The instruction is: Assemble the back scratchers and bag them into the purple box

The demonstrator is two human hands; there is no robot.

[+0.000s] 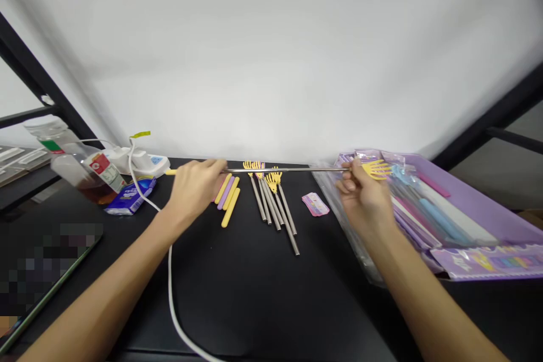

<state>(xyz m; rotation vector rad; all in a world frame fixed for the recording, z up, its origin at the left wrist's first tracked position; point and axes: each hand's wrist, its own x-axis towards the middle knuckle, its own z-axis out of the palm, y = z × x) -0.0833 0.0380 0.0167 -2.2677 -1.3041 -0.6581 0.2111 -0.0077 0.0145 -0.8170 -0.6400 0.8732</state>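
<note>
A telescopic back scratcher (pixel 297 169) is stretched out level above the table, its metal rod drawn long between my two hands. My left hand (pixel 195 184) is closed round its yellow handle, whose end pokes out on the left. My right hand (pixel 360 189) pinches the rod just below the yellow claw head. Beneath the rod lie several back scratchers (pixel 275 206) with yellow claws and metal rods, without handles. Beside them, close to my left hand, are several yellow and purple handles (pixel 231 206).
A purple box (pixel 479 203) of packaged back scratchers stands at right, with clear plastic bags (pixel 339 209) beside it. A small pink card (pixel 315 204) lies nearby. At left are a bottle (pixel 89 164), a blue packet (pixel 129 195), a power strip (pixel 148 164) and a white cable (pixel 172 288).
</note>
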